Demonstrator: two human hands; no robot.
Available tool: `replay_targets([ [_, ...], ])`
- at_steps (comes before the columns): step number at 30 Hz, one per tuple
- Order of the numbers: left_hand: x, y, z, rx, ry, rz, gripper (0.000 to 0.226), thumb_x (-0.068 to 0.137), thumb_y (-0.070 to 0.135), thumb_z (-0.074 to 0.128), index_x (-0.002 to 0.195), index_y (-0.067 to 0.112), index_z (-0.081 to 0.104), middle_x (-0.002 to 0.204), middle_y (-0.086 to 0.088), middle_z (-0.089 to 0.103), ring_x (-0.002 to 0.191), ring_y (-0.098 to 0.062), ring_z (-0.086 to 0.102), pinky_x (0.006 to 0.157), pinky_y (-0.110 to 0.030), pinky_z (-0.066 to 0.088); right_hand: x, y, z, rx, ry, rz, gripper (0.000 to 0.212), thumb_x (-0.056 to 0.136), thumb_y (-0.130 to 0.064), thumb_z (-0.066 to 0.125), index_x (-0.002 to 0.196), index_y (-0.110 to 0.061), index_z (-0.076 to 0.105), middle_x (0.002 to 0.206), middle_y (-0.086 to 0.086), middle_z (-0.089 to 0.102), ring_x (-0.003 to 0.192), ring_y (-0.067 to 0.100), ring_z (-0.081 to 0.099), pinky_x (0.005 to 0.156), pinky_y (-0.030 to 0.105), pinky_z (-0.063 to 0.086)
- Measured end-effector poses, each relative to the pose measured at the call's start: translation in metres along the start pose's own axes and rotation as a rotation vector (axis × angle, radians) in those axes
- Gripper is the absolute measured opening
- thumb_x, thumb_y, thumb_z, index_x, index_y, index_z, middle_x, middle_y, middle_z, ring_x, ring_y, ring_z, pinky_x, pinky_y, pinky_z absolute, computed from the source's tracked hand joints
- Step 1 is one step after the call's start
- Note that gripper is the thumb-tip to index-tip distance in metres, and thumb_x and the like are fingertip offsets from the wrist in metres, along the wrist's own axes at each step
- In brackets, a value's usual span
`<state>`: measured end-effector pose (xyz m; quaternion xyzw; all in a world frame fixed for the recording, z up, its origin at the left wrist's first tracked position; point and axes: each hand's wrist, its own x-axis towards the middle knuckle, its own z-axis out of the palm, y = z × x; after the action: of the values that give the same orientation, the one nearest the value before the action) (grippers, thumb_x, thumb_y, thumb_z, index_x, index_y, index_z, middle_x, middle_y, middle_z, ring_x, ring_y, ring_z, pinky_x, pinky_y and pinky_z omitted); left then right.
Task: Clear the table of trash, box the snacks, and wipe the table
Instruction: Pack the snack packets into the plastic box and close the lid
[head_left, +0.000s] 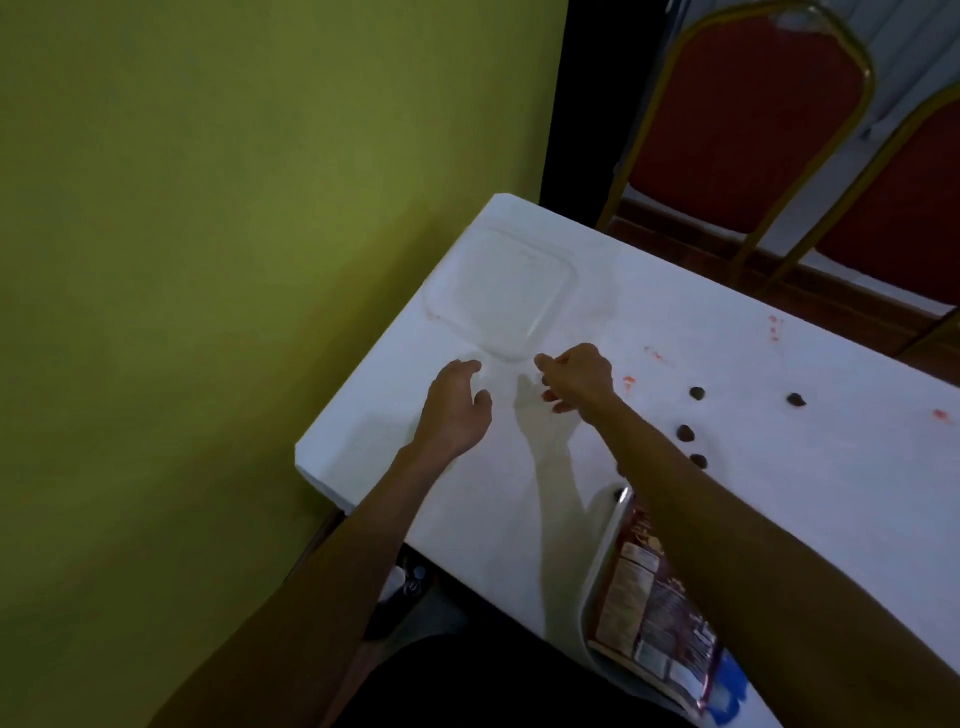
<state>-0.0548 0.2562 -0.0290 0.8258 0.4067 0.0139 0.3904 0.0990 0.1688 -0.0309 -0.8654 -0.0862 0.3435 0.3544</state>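
Observation:
A clear square plastic container (501, 291) lies flat near the table's far left corner. My left hand (454, 410) hovers just in front of its near corner, fingers spread and curved, holding nothing. My right hand (574, 376) is beside it, with the forefinger reaching to the container's near edge and the other fingers curled. A small dark spot shows between those fingers; I cannot tell whether it is a snack. Several dark brown snack balls (685, 432) lie scattered on the white table (519, 499) to the right. A brown snack bag (649, 597) lies under my right forearm.
Red smears (774, 327) dot the tabletop at the right. A blue patch (727, 691) shows by the bag at the near edge. Two red chairs with gold frames (743, 114) stand behind the table. A green wall (234, 260) runs along the left side.

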Motion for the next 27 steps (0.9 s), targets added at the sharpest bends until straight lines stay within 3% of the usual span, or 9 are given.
replay_targets([
  [3, 0.015, -0.006, 0.0, -0.009, -0.034, -0.008, 0.046, 0.097, 0.014, 0.056, 0.142, 0.006, 0.048, 0.15, -0.01, 0.046, 0.14, -0.023, 0.041, 0.117, -0.033, 0.031, 0.019, -0.014, 0.019, 0.023, 0.04, 0.061, 0.035, 0.091, -0.036, 0.068, 0.094, -0.001, 0.065, 0.074, 0.008, 0.071, 0.058, 0.024, 0.074, 0.059, 0.043, 0.064],
  [6, 0.024, -0.01, 0.0, -0.034, -0.042, -0.023, 0.043, 0.097, 0.014, 0.056, 0.14, 0.009, 0.05, 0.148, -0.007, 0.049, 0.137, -0.021, 0.044, 0.113, -0.029, 0.033, 0.031, -0.021, 0.032, 0.009, 0.084, 0.079, 0.037, 0.089, -0.038, 0.067, 0.1, -0.003, 0.062, 0.087, 0.011, 0.072, 0.055, 0.024, 0.072, 0.056, 0.043, 0.063],
  [10, 0.04, -0.017, -0.004, -0.07, -0.051, -0.044, 0.039, 0.097, 0.015, 0.056, 0.136, 0.013, 0.055, 0.143, -0.004, 0.053, 0.13, -0.02, 0.051, 0.105, -0.024, 0.037, 0.044, -0.026, 0.041, -0.022, 0.13, 0.12, 0.012, 0.085, -0.016, 0.063, 0.087, -0.005, 0.058, 0.083, 0.014, 0.07, 0.052, 0.026, 0.07, 0.054, 0.04, 0.063],
  [12, 0.045, -0.021, -0.007, -0.076, -0.051, -0.032, 0.038, 0.097, 0.015, 0.056, 0.135, 0.014, 0.056, 0.141, -0.005, 0.055, 0.128, -0.021, 0.053, 0.102, -0.023, 0.039, 0.042, -0.027, 0.038, -0.013, 0.153, 0.147, 0.008, 0.085, -0.011, 0.06, 0.081, -0.005, 0.056, 0.076, 0.012, 0.068, 0.046, 0.022, 0.065, 0.048, 0.033, 0.058],
  [15, 0.047, -0.023, -0.01, -0.059, -0.033, 0.013, 0.038, 0.097, 0.014, 0.056, 0.135, 0.012, 0.056, 0.14, -0.006, 0.055, 0.129, -0.022, 0.052, 0.105, -0.027, 0.039, 0.041, -0.029, 0.037, 0.055, 0.167, 0.168, 0.017, 0.088, -0.011, 0.058, 0.073, -0.005, 0.052, 0.071, 0.013, 0.066, 0.041, 0.019, 0.06, 0.042, 0.027, 0.052],
  [18, 0.041, -0.02, -0.01, 0.027, 0.066, 0.114, 0.044, 0.095, 0.012, 0.059, 0.138, 0.011, 0.051, 0.146, -0.008, 0.048, 0.137, -0.024, 0.042, 0.11, -0.031, 0.035, 0.035, -0.033, 0.036, 0.145, 0.137, 0.184, 0.016, 0.092, -0.016, 0.057, 0.086, -0.001, 0.056, 0.075, 0.01, 0.063, 0.039, 0.015, 0.06, 0.032, 0.019, 0.043],
  [20, 0.033, -0.016, -0.01, 0.073, 0.155, 0.196, 0.054, 0.093, 0.009, 0.062, 0.143, 0.01, 0.044, 0.152, -0.011, 0.04, 0.141, -0.026, 0.033, 0.11, -0.034, 0.036, 0.03, -0.034, 0.033, 0.227, 0.119, 0.179, 0.023, 0.093, -0.018, 0.056, 0.097, 0.003, 0.061, 0.079, 0.012, 0.07, 0.042, 0.018, 0.066, 0.034, 0.018, 0.045],
  [24, 0.023, -0.004, -0.01, 0.166, 0.27, 0.329, 0.065, 0.083, 0.0, 0.069, 0.143, 0.005, 0.043, 0.154, -0.018, 0.034, 0.144, -0.034, 0.03, 0.111, -0.05, 0.04, 0.01, -0.036, 0.016, 0.322, 0.136, 0.126, 0.025, 0.097, -0.018, 0.054, 0.089, 0.003, 0.066, 0.065, 0.011, 0.072, 0.048, 0.022, 0.071, 0.042, 0.02, 0.052],
  [27, 0.017, 0.006, -0.007, 0.304, 0.321, 0.386, 0.071, 0.078, 0.002, 0.074, 0.142, 0.006, 0.045, 0.156, -0.021, 0.032, 0.148, -0.04, 0.023, 0.117, -0.058, 0.026, -0.013, -0.035, -0.002, 0.346, 0.147, 0.047, 0.026, 0.096, -0.017, 0.055, 0.081, 0.002, 0.065, 0.066, 0.012, 0.071, 0.049, 0.021, 0.071, 0.045, 0.022, 0.055],
])
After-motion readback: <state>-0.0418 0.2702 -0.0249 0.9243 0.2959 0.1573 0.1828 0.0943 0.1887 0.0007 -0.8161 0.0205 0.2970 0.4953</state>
